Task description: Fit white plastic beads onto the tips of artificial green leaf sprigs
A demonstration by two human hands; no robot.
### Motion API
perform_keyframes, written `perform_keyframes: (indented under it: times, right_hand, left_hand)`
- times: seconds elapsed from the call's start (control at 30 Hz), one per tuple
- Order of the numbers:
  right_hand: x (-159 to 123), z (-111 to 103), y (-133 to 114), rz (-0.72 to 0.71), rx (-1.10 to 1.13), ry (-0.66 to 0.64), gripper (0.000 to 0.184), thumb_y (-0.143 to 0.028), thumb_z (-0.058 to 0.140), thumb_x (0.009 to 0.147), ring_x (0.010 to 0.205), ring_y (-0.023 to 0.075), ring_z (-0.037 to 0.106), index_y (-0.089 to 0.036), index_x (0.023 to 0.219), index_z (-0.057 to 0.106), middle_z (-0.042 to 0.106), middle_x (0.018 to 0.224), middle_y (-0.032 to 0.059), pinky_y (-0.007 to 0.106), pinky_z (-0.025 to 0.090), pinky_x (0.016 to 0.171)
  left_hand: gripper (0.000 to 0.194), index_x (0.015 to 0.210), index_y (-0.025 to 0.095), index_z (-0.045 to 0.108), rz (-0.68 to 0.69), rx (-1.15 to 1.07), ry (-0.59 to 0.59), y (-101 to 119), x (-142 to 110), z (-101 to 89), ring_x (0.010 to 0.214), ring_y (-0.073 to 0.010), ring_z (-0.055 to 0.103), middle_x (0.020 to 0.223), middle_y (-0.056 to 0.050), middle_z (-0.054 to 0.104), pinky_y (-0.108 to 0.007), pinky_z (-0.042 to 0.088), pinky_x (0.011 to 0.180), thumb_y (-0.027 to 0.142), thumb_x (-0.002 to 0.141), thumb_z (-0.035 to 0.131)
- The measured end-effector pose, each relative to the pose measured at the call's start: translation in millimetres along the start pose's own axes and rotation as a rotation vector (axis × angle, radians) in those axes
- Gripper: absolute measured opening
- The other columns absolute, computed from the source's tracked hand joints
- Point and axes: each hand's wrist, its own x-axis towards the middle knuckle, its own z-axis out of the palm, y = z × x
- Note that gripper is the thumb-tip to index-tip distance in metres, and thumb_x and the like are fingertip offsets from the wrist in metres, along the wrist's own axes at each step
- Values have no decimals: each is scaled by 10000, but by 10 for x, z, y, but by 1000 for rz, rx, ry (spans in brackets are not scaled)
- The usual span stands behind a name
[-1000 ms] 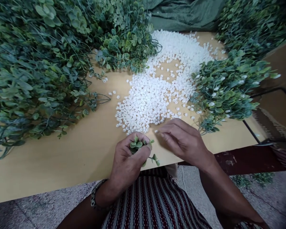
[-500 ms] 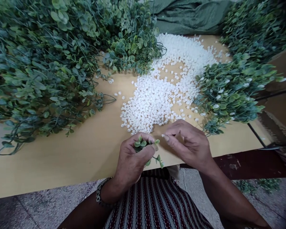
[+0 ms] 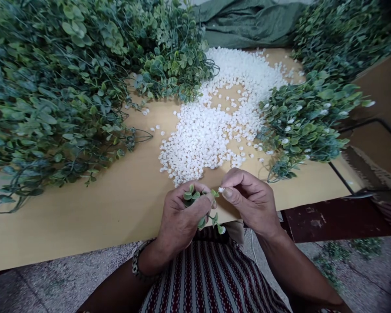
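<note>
My left hand (image 3: 184, 217) is closed around an artificial leaf sprig (image 3: 191, 196), its green leaves poking out between thumb and fingers. One lower stem of the sprig carries a white tip and hangs below the thumb. My right hand (image 3: 250, 198) pinches a small white bead-like bud (image 3: 221, 190) between thumb and forefinger, right beside a leafy tip of the sprig. Whether bud and tip touch, I cannot tell. Just beyond my hands lies a spread-out heap of white buds (image 3: 198, 143) on the tabletop.
A large pile of artificial greenery (image 3: 52, 95) covers the table's left side. To the right lies a bunch of sprigs with white tips (image 3: 308, 119), near a black metal frame (image 3: 342, 178) and cardboard (image 3: 381, 95). Green cloth (image 3: 247, 24) lies at the back.
My right hand has moved left with the white bud, bringing it up to the sprig's tip. The left hand has stayed nearly still. The whole view has shifted slightly.
</note>
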Motion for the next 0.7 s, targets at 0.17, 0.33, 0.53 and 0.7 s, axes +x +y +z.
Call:
perform_keyframes:
  times: [0.17, 0.33, 0.53, 0.7]
  right_hand:
    - [-21, 11, 31, 35, 32, 9, 116, -241, 644, 836, 607, 96, 475, -185, 744, 600, 541, 668, -23, 214, 390, 547]
    - [-30, 22, 54, 13, 14, 22, 90, -208, 644, 836, 618, 88, 482, -192, 758, 603, 541, 676, -34, 212, 388, 563]
    - [-42, 31, 63, -91, -94, 40, 90, -146, 613, 845, 646, 98, 505, -188, 768, 596, 538, 702, -23, 236, 408, 593]
    - [-55, 63, 83, -296, -276, 97, 122, -68, 597, 823, 667, 124, 525, -190, 830, 593, 556, 707, -9, 262, 421, 589]
  left_hand:
    - [136, 613, 171, 581, 4, 13, -19, -21, -5, 14, 397, -61, 396, 490, 36, 518, -169, 310, 352, 251, 710, 635]
    - [118, 619, 171, 583, 5, 29, -16, -33, 17, 23, 370, -49, 392, 491, 47, 520, -170, 324, 351, 230, 710, 629]
    - [118, 594, 168, 566, -23, -9, 15, -17, 27, 45, 339, -39, 383, 481, 52, 536, -165, 320, 327, 210, 689, 624]
    - [141, 575, 171, 553, -7, -24, 22, -24, 33, 54, 325, -41, 375, 446, 60, 517, -164, 316, 315, 203, 705, 599]
